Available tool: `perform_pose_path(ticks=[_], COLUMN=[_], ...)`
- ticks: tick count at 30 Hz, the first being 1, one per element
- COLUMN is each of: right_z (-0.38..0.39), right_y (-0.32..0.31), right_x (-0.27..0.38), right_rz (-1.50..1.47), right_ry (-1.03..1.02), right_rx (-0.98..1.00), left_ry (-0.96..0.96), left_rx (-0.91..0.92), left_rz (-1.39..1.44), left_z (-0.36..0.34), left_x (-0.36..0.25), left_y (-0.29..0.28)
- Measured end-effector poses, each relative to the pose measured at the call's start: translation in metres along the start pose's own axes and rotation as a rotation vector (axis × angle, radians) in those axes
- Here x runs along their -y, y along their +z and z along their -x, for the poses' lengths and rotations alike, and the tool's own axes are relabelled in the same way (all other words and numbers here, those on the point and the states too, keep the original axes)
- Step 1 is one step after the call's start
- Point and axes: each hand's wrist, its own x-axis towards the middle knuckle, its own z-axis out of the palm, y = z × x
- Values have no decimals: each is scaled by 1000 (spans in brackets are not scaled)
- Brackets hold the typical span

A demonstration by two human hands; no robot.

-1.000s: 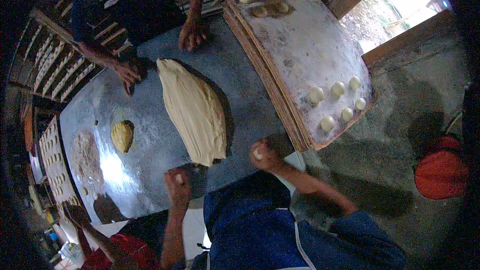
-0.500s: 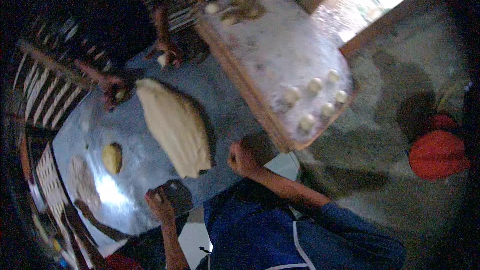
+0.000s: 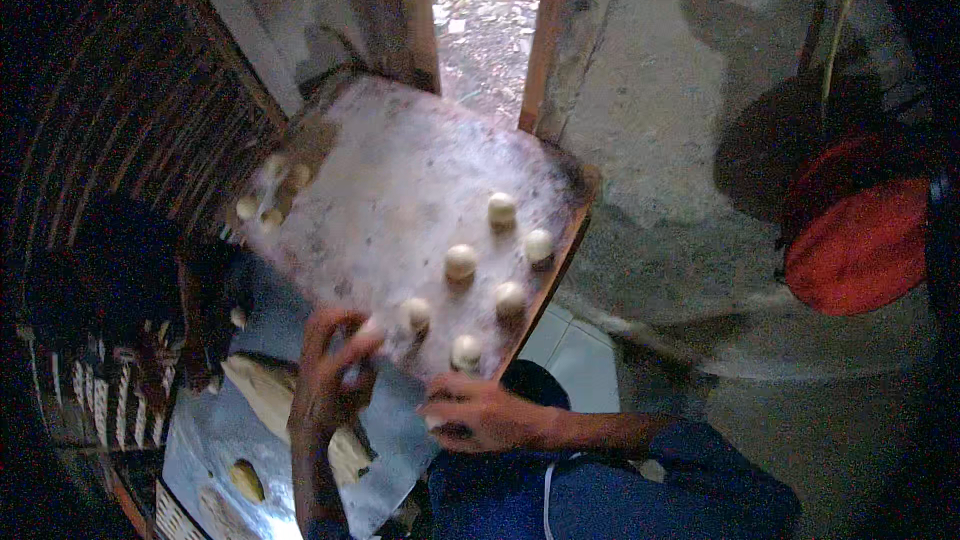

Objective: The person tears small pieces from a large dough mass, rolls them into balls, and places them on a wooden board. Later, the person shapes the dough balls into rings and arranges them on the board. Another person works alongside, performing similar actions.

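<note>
- Where the floured wooden board (image 3: 400,200) tilts over the table, six small dough balls (image 3: 460,260) sit in a loose cluster toward its 5 o'clock corner; a few more lie blurred near its 9 o'clock edge.
- The left hand (image 3: 330,360) reaches up to the board's near edge at about 6 o'clock, fingers curled around a dough ball (image 3: 372,328) that it seems to pinch; motion blur hides how firm the grip is.
- The right hand (image 3: 480,410) lies just below the board's 5 o'clock corner, fingers bent loosely together; whether it holds anything, I cannot tell.
- A long pale slab of dough (image 3: 265,385) lies on the grey metal table (image 3: 215,430) at 7 o'clock, partly behind the left forearm.
- A smaller yellowish lump (image 3: 246,480) rests on the table nearer the lower edge.
- A red round object (image 3: 855,245) sits at 3 o'clock, well apart from the board.
</note>
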Motion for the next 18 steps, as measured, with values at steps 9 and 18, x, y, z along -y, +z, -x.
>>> perform_pose_path(ticks=[9,18], right_z=[9,-39], right_y=[-231,-55], right_x=[-125,-49], right_rz=[775,-625], right_ry=[209,426], right_rx=[-988,-771], left_ry=[-32,-244], left_rx=[317,-324], left_rz=[703,546], left_z=[-290,-117], left_x=[23,-84], left_y=[238,95])
